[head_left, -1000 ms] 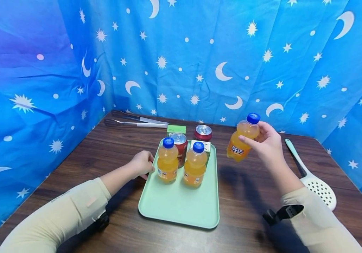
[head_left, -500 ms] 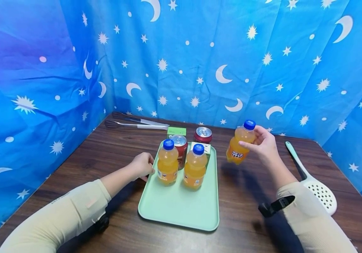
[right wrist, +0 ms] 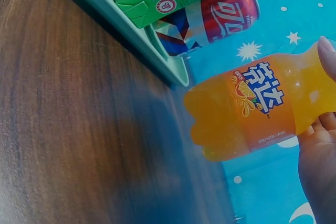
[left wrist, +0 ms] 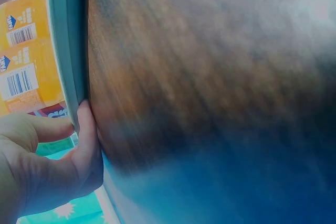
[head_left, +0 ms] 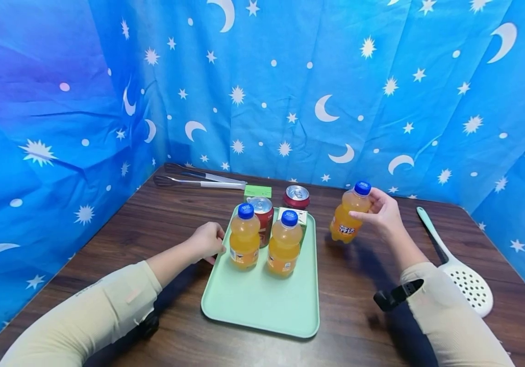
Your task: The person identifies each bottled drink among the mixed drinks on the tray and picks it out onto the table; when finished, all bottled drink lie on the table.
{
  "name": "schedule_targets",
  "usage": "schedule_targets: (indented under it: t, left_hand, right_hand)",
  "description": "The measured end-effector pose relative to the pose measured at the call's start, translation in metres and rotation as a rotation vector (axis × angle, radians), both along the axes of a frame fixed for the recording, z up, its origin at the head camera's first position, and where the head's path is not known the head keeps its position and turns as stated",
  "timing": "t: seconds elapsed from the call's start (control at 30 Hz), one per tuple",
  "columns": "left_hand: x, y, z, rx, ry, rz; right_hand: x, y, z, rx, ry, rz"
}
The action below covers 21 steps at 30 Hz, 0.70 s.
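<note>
My right hand (head_left: 383, 216) grips an orange soda bottle (head_left: 347, 221) with a blue cap, close over the table to the right of the tray. In the right wrist view the bottle (right wrist: 247, 108) lies across the frame, thumb and fingers near its neck. At the left rim of the pale green tray (head_left: 262, 306), my left hand (head_left: 208, 240) pinches the edge; the left wrist view has thumb and finger on either side of the rim (left wrist: 68, 51). Two matching bottles, one left (head_left: 245, 244) and one right (head_left: 284, 250), stand on the tray, partly hiding a red can (head_left: 266, 219) and a carton (head_left: 302, 219).
Another red can (head_left: 296, 196) and a green carton (head_left: 257, 191) are at the tray's far end. Tongs (head_left: 223, 182) lie at the back left. A white slotted skimmer (head_left: 469, 285) with a green handle lies on the right. A blue star-patterned cloth (head_left: 262, 76) hangs behind the table.
My right hand has come down toward the table with the bottle and shifted slightly left. My left hand keeps its hold on the tray rim.
</note>
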<state>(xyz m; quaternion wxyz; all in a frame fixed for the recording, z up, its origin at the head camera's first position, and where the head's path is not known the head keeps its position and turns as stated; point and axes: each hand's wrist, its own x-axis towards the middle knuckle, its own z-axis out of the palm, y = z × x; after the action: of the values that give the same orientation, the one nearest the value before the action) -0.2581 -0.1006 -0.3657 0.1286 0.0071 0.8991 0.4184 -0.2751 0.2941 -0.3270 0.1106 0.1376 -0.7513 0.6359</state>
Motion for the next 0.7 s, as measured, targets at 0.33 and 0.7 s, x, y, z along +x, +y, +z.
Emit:
schedule_targets:
  t: [0.33,0.7]
  left_hand:
    - [0.002,0.002,0.002,-0.001,0.002,0.010]
    - [0.003,0.001,0.003,-0.020,0.006,0.001]
  right_hand:
    - [-0.005,0.001,-0.010,-0.036,0.024,0.043]
    - [-0.009,0.002,-0.017,-0.067,0.058,0.098]
